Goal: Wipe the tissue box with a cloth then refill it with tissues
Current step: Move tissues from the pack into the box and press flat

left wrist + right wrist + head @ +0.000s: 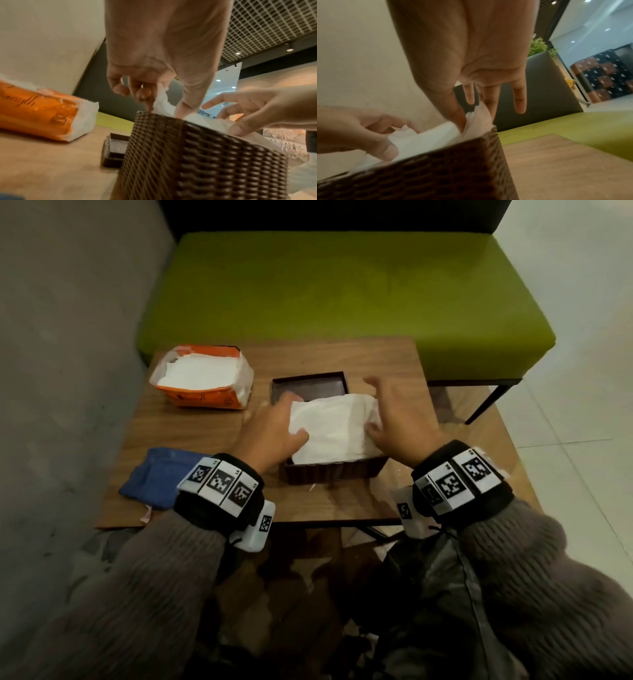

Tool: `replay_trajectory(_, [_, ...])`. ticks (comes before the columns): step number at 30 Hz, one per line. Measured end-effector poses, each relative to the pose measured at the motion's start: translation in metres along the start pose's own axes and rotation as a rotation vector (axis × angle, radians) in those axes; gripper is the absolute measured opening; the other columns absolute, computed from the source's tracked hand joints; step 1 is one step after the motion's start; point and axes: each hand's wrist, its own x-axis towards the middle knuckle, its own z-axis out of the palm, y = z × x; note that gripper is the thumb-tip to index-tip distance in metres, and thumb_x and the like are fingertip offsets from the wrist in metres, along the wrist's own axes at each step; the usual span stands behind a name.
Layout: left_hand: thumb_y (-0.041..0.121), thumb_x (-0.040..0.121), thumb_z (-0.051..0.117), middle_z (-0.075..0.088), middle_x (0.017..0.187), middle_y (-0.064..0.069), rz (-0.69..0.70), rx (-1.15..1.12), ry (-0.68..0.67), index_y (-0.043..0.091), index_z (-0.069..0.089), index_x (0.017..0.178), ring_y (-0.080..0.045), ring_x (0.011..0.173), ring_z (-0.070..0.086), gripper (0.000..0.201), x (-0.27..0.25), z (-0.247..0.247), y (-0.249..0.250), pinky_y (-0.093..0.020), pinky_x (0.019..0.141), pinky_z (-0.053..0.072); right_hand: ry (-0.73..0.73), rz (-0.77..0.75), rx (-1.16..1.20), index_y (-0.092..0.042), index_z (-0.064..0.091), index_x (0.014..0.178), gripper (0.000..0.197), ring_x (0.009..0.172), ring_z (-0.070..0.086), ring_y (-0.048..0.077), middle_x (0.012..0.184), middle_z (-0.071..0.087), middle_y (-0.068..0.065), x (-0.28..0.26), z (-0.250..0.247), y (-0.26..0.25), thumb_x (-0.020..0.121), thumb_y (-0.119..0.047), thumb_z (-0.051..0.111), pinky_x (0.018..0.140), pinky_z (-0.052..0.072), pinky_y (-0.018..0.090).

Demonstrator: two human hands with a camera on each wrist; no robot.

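A low table (pixel 191 436) of brown wood-grain veneer stood against a plain grey wall (pixel 68 337); beyond its far edge ran a bench (pixel 342 289) with a smooth lime-green seat and a dark backrest, on pale glossy floor tiles (pixel 582 405); the left wrist view showed a white grid ceiling (pixel 274 24).

Near the middle of the table sat the tissue box (pixel 332 472), rectangular, dark brown, its sides a ribbed woven texture; a soft, crumpled stack of white tissues (pixel 332 433) filled its open top; the flat dark lid (pixel 310 386) lay just beyond it.

The left hand (pixel 277 428) rested on the left edge of the tissues, thumb pressing the paper, fingers loosely curled over the far corner; the right hand (pixel 394 419) had fingers spread and straight, its thumb touching the stack's right edge.

At the far left lay an orange plastic tissue pack (pixel 202 378), torn open, white sheets showing; at the near left, a folded blue cloth (pixel 154 477).
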Motion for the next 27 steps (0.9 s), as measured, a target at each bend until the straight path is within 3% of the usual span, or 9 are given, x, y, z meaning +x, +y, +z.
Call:
replay_trajectory(2, [0.036, 0.084, 0.057, 0.060, 0.116, -0.008, 0.027, 0.139, -0.107, 0.023, 0.042, 0.132, -0.027, 0.113, 0.050, 0.051, 0.003, -0.001, 0.001, -0.044, 0.098, 0.038, -0.072, -0.009, -0.126, -0.015, 0.023, 0.147, 0.068, 0.109, 0.056, 0.036, 0.134, 0.048, 0.014, 0.002, 0.003, -0.001, 0.088, -0.009, 0.055, 0.095, 0.044, 0.049])
replay_trajectory(4, [0.038, 0.086, 0.056, 0.059, 0.117, -0.009, 0.091, 0.199, -0.142, 0.018, 0.047, 0.129, -0.026, 0.110, 0.052, 0.048, 0.005, -0.001, 0.002, -0.042, 0.089, 0.045, -0.129, 0.020, -0.251, -0.016, 0.024, 0.146, 0.065, 0.112, 0.053, 0.036, 0.135, 0.045, 0.014, 0.002, 0.006, -0.005, 0.089, -0.014, 0.055, 0.097, 0.039, 0.050])
replay_trajectory(8, [0.033, 0.089, 0.056, 0.044, 0.130, -0.006, 0.142, 0.208, -0.106, 0.014, 0.037, 0.139, -0.024, 0.108, 0.052, 0.057, 0.002, 0.003, 0.004, -0.031, 0.079, 0.044, -0.087, 0.081, -0.546, -0.014, 0.040, 0.133, 0.051, 0.121, 0.041, 0.037, 0.135, 0.040, 0.018, -0.005, 0.019, -0.017, 0.086, -0.021, 0.058, 0.094, 0.036, 0.048])
replay_trajectory(10, [0.028, 0.088, 0.059, 0.039, 0.129, -0.003, 0.174, 0.166, -0.032, 0.016, 0.032, 0.143, -0.022, 0.101, 0.053, 0.062, -0.003, 0.005, 0.002, -0.034, 0.076, 0.048, -0.025, 0.068, -0.540, -0.010, 0.047, 0.127, 0.047, 0.120, 0.040, 0.039, 0.134, 0.040, 0.020, -0.009, 0.024, -0.021, 0.082, -0.015, 0.058, 0.094, 0.036, 0.047])
replay_trajectory(13, [0.023, 0.086, 0.060, 0.047, 0.114, -0.002, 0.215, 0.072, 0.069, 0.020, 0.055, 0.120, -0.020, 0.102, 0.048, 0.034, -0.007, 0.004, -0.002, -0.035, 0.078, 0.046, 0.026, -0.063, -0.395, -0.009, 0.055, 0.122, 0.039, 0.115, 0.045, 0.036, 0.128, 0.047, 0.017, -0.009, 0.025, -0.031, 0.083, -0.011, 0.058, 0.088, 0.041, 0.041])
replay_trajectory(15, [0.028, 0.089, 0.055, 0.051, 0.110, 0.001, 0.244, 0.177, 0.018, 0.022, 0.062, 0.105, -0.020, 0.108, 0.043, 0.018, -0.007, 0.005, -0.002, -0.035, 0.085, 0.039, -0.061, -0.090, -0.310, -0.013, 0.059, 0.121, 0.031, 0.116, 0.047, 0.031, 0.126, 0.051, 0.012, -0.007, 0.028, -0.037, 0.091, -0.018, 0.052, 0.087, 0.045, 0.039])
replay_trajectory(20, [0.041, 0.095, 0.039, 0.060, 0.116, 0.010, 0.329, 0.555, -0.136, 0.025, 0.067, 0.107, -0.020, 0.118, 0.035, 0.035, -0.005, 0.013, -0.003, -0.044, 0.092, 0.029, -0.460, 0.041, -0.340, -0.025, 0.054, 0.131, 0.039, 0.122, 0.047, 0.034, 0.138, 0.044, 0.014, 0.017, 0.048, -0.033, 0.100, -0.041, 0.036, 0.099, 0.042, 0.043])
replay_trajectory(23, [0.039, 0.096, 0.040, 0.061, 0.119, 0.010, 0.331, 0.380, -0.189, 0.027, 0.066, 0.108, -0.016, 0.122, 0.038, 0.032, -0.004, 0.002, -0.009, -0.041, 0.095, 0.027, -0.517, 0.080, -0.316, -0.023, 0.052, 0.133, 0.043, 0.122, 0.049, 0.033, 0.139, 0.046, 0.015, 0.017, 0.051, -0.028, 0.099, -0.044, 0.037, 0.100, 0.041, 0.042])
replay_trajectory(27, [0.026, 0.091, 0.051, 0.065, 0.109, 0.002, 0.189, 0.032, 0.070, 0.023, 0.067, 0.104, -0.019, 0.106, 0.053, 0.021, 0.011, -0.042, -0.044, -0.036, 0.088, 0.041, -0.441, 0.048, -0.162, -0.026, 0.041, 0.142, 0.051, 0.124, 0.050, 0.025, 0.142, 0.044, 0.007, -0.009, 0.032, -0.032, 0.097, -0.050, 0.043, 0.099, 0.043, 0.041])
